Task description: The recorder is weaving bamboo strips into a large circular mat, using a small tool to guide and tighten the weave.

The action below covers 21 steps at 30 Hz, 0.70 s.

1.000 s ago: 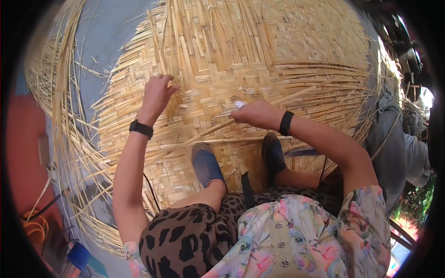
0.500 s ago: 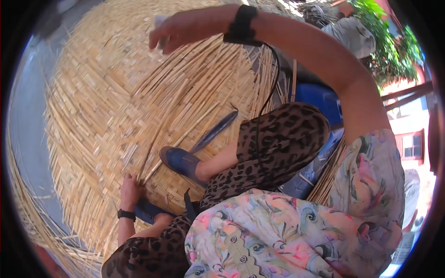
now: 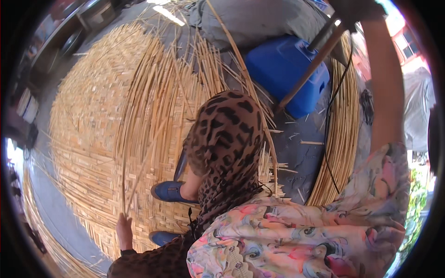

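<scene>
I sit on a large woven bamboo mat [image 3: 88, 116], my knee in leopard-print cloth in the middle of the view. My left hand [image 3: 123, 230] is low at the left, closed on a thin bamboo strip [image 3: 124, 180] that rises from it across the mat. A fan of loose long strips [image 3: 157, 106] lies over the weave. My right arm is raised to the upper right. My right hand [image 3: 354, 8] sits at the picture's rim, at the top of a slanted wooden pole [image 3: 306, 69]; its grip is hidden.
A blue plastic jerrycan [image 3: 282, 69] stands behind my knee. A grey sack [image 3: 259, 18] lies beyond it. A curved bundle of strips [image 3: 345, 116] and a black cable [image 3: 330, 120] lie at the right. My blue shoes [image 3: 169, 191] rest on the mat.
My head has turned right, sliding the mat leftward in view. My right arm has swung from over the mat up to the pole. My left hand stays low on the mat.
</scene>
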Motion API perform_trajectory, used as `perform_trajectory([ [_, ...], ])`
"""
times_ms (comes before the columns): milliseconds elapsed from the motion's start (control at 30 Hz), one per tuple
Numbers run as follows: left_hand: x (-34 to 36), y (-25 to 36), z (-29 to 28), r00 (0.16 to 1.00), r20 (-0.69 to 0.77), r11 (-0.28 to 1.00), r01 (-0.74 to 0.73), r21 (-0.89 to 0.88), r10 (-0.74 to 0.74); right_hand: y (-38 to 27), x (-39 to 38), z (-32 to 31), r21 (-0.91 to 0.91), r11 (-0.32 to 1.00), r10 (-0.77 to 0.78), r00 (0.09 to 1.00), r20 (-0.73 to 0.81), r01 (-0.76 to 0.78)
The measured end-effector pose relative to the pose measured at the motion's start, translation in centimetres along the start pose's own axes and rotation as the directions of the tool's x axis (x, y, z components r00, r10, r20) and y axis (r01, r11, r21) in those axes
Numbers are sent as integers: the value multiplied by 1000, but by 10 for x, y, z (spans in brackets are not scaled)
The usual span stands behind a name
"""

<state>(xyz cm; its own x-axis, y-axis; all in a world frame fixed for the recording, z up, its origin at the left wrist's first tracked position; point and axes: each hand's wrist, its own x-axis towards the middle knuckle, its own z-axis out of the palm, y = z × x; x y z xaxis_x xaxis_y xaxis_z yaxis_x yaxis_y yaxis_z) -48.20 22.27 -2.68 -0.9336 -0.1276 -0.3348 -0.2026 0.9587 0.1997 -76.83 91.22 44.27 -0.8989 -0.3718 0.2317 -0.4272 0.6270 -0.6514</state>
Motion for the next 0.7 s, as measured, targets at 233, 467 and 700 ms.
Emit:
perform_trajectory([
  [233, -42, 112, -69, 987, -113, 986, -123, -109, 110, 275, -142, 260, 388, 713, 381, 787, 485, -585],
  [467, -73, 161, -113, 951, -244, 966, -226, -126, 190, 297, -170, 415, -119, 848, 529, 811, 250, -517],
  [700, -112, 157, -126, 899, -416, 942, -250, -223, 140, 283, -190, 416, -24, 865, 501, 863, 63, -501],
])
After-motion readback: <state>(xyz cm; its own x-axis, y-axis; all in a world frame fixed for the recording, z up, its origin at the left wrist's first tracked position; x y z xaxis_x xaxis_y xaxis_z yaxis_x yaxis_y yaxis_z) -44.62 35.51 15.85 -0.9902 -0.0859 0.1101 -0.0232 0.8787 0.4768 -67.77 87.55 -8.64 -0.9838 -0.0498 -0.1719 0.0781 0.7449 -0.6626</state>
